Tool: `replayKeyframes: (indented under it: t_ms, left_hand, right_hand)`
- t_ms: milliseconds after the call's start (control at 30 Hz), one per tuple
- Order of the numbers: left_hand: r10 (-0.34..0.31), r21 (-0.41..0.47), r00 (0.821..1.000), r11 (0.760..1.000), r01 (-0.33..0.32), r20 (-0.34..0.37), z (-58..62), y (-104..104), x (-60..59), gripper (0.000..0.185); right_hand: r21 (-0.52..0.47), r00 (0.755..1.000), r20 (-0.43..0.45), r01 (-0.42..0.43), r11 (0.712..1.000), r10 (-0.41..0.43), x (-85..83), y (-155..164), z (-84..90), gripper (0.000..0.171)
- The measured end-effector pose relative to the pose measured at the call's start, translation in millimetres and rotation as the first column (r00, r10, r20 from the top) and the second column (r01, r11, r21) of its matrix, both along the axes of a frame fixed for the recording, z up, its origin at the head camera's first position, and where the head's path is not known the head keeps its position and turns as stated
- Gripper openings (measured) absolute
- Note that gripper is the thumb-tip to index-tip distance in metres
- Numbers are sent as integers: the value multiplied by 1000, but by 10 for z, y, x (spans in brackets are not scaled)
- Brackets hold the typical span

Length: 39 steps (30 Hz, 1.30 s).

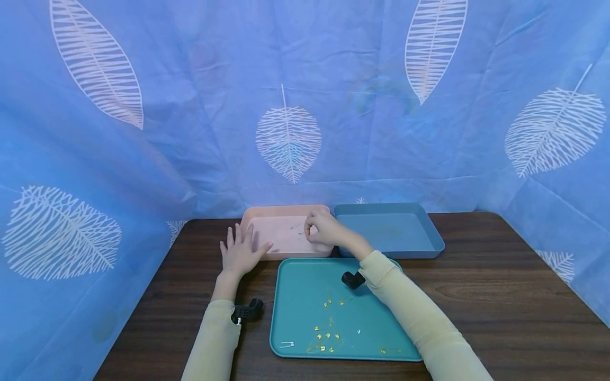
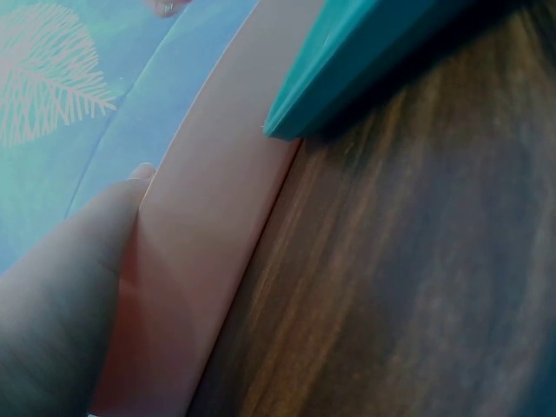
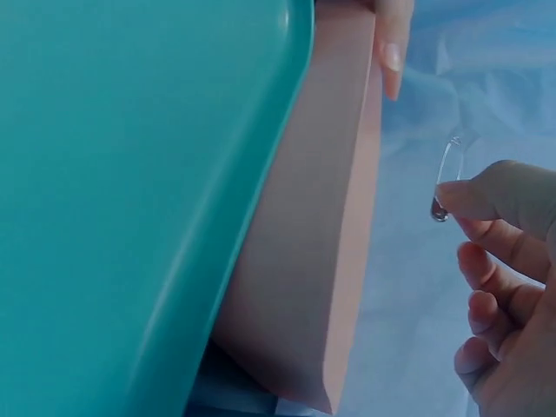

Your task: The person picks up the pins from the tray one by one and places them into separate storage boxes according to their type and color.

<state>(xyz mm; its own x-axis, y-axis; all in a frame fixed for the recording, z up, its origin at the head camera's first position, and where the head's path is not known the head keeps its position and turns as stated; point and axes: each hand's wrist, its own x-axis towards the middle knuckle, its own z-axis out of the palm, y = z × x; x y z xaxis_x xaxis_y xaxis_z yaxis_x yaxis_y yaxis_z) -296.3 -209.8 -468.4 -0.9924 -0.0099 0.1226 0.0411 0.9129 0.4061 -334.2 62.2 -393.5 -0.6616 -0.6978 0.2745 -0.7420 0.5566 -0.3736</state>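
Observation:
My right hand (image 1: 326,228), over the right part of the pink tray (image 1: 274,241), pinches a silver safety pin (image 3: 440,210) between thumb and forefinger, the other fingers curled in loosely. Beneath that hand, a dark safety pin (image 1: 295,226) lies on the pink tray's floor. With fingers spread, my left hand (image 1: 240,257) rests at the pink tray's front left corner; in the left wrist view its thumb (image 2: 78,261) lies along the rim.
Nearest me, a teal tray (image 1: 295,296) carries several small gold safety pins (image 1: 328,336) and a white pin (image 1: 287,344) at its front left. A blue tray (image 1: 386,233) stands right of the pink one. Behind the dark wooden table (image 1: 476,275) hangs a blue cloth (image 1: 333,148).

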Motion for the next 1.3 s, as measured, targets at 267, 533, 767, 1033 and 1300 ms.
replayKeyframes:
  t_ms: [267, 533, 767, 1033, 1300]
  left_hand:
    - [2, 16, 1000, 1000, -2, 14, 27, 12, 18, 95]
    - [7, 24, 1000, 1000, -7, -4, 5, 8, 16, 95]
    - [13, 16, 1000, 1000, -13, -8, 1, 12, 5, 95]
    - [13, 21, 1000, 1000, -12, -2, 7, 8, 8, 95]
    - [18, 13, 999, 1000, -17, -26, -9, 7, -1, 96]
  right_hand:
    - [14, 997, -11, 80, 997, -80, -191, -104, -46, 17]
    - [34, 992, 17, 121, 992, -121, -303, -202, -58, 15]
    - [58, 988, 62, 141, 988, -145, -362, -306, -101, 17]
    - [81, 971, 56, 228, 970, -233, -389, -406, -157, 16]
    - [110, 955, 56, 285, 952, -292, -413, -488, -188, 18]
